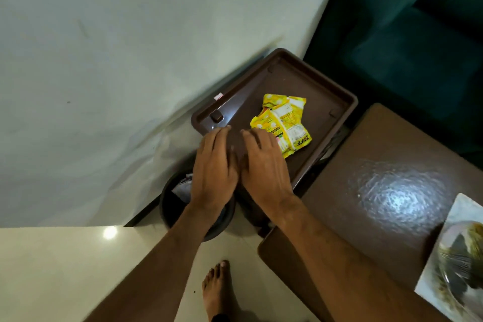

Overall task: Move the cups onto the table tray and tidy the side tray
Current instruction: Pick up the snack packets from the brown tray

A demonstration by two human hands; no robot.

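A dark brown side tray (337, 102) stands against the wall beside the table. Yellow snack wrappers (283, 123) lie crumpled in its middle. A small brown block (217, 115) sits near its left corner. My left hand (213, 172) and my right hand (264, 165) lie side by side, palms down, over the tray's near edge, fingers spread and pointing at the wrappers. My right fingertips touch or nearly touch the wrappers' near edge. Neither hand holds anything. No cups are in view.
A round dark bin (170, 206) with crumpled paper inside stands on the floor under my left wrist. The brown table (366, 191) is at right, with a patterned tray (454, 256) at its right edge. A dark green sofa (407, 34) is behind. My bare foot (219, 290) is on the floor.
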